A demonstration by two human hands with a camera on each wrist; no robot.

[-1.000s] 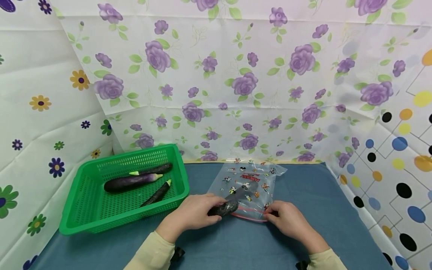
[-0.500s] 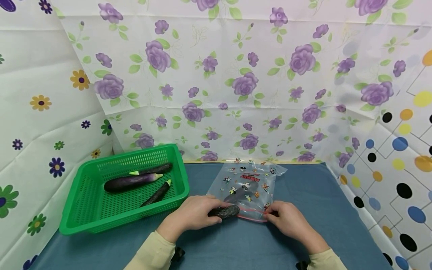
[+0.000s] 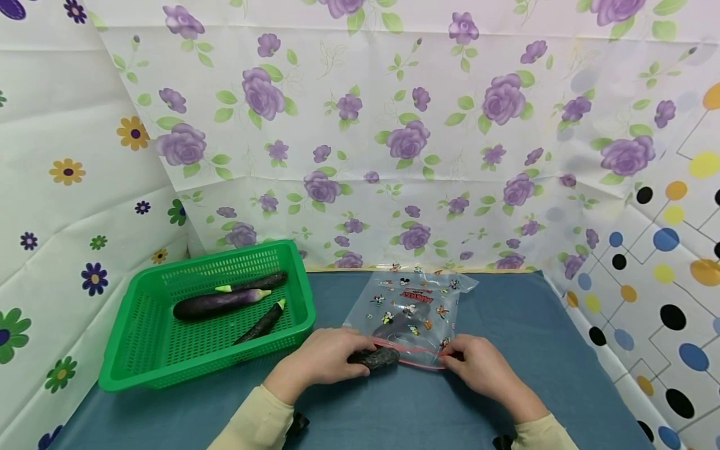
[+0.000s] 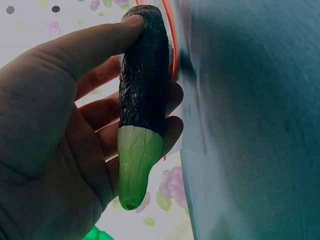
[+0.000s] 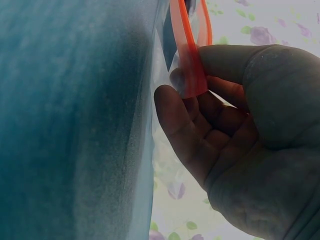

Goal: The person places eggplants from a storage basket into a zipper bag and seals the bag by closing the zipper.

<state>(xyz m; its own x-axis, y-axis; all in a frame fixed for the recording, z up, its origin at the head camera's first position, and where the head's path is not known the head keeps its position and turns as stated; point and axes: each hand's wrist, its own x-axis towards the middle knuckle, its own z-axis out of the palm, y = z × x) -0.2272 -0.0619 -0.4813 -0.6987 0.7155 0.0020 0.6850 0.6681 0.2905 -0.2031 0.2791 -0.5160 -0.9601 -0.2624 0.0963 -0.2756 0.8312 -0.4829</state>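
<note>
My left hand [image 3: 326,357] grips a small dark eggplant [image 3: 384,357] by its sides. The left wrist view shows this eggplant [image 4: 144,85] with wrinkled black skin and a pale green stem end, the thumb laid along one side and the fingers behind. Its dark tip sits right at the red-edged mouth of a clear zip bag [image 3: 388,287] printed with cartoon figures. Inside the bag lies a dark elongated thing [image 3: 399,324], seen through the plastic. At the mouth's right corner my right hand [image 3: 478,365] pinches the red zip strip [image 5: 192,60] between thumb and fingers.
To the left stands a green perforated basket [image 3: 169,377] with a purple eggplant [image 3: 216,304] and two thinner dark ones in it. A blue cloth [image 3: 540,350] covers the table. Floral and dotted sheets hang around the back and sides.
The tip of the eggplant in my left hand, earlier over the bag's red edge, now shows below it. The red upper lip is visible across it. The right hand stays put.
</note>
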